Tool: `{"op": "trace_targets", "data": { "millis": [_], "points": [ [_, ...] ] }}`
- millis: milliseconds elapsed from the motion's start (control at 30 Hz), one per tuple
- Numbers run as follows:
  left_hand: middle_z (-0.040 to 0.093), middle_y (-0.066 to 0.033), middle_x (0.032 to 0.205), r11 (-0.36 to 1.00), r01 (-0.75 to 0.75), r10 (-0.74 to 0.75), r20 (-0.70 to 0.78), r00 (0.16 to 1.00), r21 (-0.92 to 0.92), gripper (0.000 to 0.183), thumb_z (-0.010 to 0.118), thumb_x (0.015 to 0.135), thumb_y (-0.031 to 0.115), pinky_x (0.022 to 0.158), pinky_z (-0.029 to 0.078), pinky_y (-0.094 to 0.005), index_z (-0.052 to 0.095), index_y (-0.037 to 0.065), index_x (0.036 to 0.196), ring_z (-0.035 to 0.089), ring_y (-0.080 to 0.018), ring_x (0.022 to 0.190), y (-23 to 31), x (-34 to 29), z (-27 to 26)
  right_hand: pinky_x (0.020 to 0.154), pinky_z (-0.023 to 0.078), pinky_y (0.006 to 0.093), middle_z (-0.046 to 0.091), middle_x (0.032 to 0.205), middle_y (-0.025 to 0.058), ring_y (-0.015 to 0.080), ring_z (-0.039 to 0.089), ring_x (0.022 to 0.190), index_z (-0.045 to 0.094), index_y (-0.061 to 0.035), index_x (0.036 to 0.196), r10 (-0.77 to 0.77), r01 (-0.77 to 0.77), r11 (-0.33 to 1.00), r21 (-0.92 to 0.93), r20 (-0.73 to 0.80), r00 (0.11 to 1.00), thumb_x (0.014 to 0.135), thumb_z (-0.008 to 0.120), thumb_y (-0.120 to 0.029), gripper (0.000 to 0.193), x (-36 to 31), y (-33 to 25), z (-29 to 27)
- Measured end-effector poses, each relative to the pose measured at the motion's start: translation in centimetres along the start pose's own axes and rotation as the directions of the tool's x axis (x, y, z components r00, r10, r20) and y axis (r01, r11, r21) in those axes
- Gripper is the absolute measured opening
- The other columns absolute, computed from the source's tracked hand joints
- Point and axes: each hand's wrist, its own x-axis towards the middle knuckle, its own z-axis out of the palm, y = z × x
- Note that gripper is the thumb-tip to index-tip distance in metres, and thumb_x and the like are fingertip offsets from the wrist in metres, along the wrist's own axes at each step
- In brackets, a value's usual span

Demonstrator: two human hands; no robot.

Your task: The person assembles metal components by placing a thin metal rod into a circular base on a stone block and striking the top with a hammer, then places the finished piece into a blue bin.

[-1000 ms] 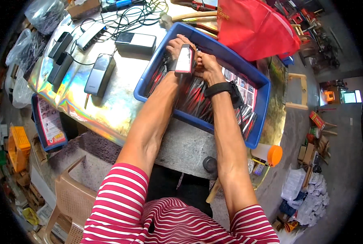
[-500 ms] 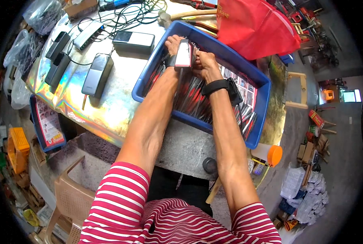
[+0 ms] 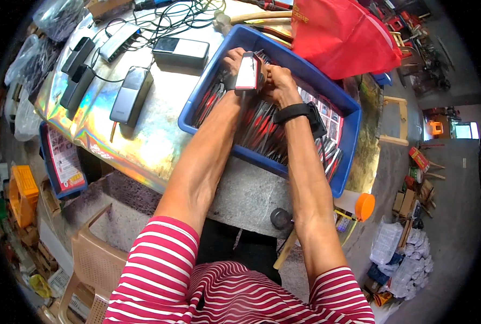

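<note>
Both my hands reach into a blue plastic bin (image 3: 262,166) packed with flat printed packages (image 3: 267,121) in red, black and white, standing on edge in rows. My left hand (image 3: 233,59) is at the bin's far left, its fingers curled. A device with a pale screen and red edge (image 3: 247,73), at my left wrist, covers much of that hand. Close beside it, my right hand (image 3: 279,81) is closed, fingertips bent inward among the packages. What either hand grips is hidden. A black strap with a small device (image 3: 315,120) is round my right wrist.
Power banks (image 3: 131,96) and tangled black cables (image 3: 170,24) lie left of the bin. A red bag (image 3: 343,38) stands behind it, beside a hammer (image 3: 224,21). A container with an orange lid (image 3: 364,207) is at the near right. A plastic chair (image 3: 97,254) stands lower left.
The whole view has shifted slightly. My left fingers look more curled than before, and my right hand has turned a little while staying beside the left.
</note>
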Motion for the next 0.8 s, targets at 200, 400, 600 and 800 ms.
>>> {"op": "trace_targets", "data": {
  "millis": [200, 400, 600, 800],
  "points": [
    [0.05, -0.0184, 0.068, 0.948, -0.051, 0.046, -0.022, 0.999, -0.315, 0.032, 0.049, 0.07, 0.032, 0.05, 0.035, -0.0366, 0.053, 0.0, 0.069, 0.047, -0.025, 0.062, 0.0, 0.5, 0.2, 0.048, 0.038, 0.0306, 0.042, 0.051, 0.0004, 0.013, 0.041, 0.043, 0.049, -0.0086, 0.06, 0.044, -0.044, 0.999, -0.006, -0.069, 0.997, 0.077, 0.049, -0.017, 0.019, -2.3, -1.1, 0.1],
    [0.047, -0.0133, 0.054, 0.976, 0.204, -0.22, -0.349, 0.911, -0.082, 0.03, 0.049, 0.072, 0.031, 0.046, 0.034, -0.0326, 0.052, 0.004, 0.059, 0.045, -0.0215, 0.049, 1.1, 0.8, 0.8, 0.05, 0.038, 0.0324, 0.043, 0.049, 0.0014, 0.0149, 0.041, 0.043, 0.046, -0.0106, 0.056, 0.054, -0.051, 0.989, 0.138, -0.015, 0.998, 0.077, 0.049, -0.02, 0.023, -1.8, -0.6, 0.1],
    [0.048, -0.0127, 0.049, 0.893, -0.262, 0.24, -0.107, 0.965, -0.366, 0.029, 0.048, 0.073, 0.03, 0.046, 0.035, -0.0339, 0.055, 0.007, 0.057, 0.048, -0.0232, 0.047, -1.3, 0.9, -1.2, 0.046, 0.036, 0.0302, 0.04, 0.047, 0.0009, 0.0159, 0.04, 0.041, 0.043, -0.0125, 0.052, 0.054, -0.053, 0.999, 0.007, -0.139, 0.989, 0.077, 0.045, -0.021, 0.026, 0.1, 0.1, -0.5],
    [0.055, -0.0248, 0.091, 0.79, 0.168, 0.187, 0.493, 0.85, -0.589, 0.055, 0.05, 0.07, 0.042, 0.077, 0.04, -0.0439, 0.058, -0.009, 0.088, 0.048, -0.0371, 0.093, -2.2, 2.6, -5.1, 0.045, 0.04, 0.0323, 0.042, 0.049, 0.0033, 0.019, 0.041, 0.042, 0.041, -0.0115, 0.051, 0.08, -0.076, 0.997, 0.028, -0.151, 0.985, 0.076, 0.046, -0.021, 0.027, 1.1, 0.4, -0.9]
  ]
}}
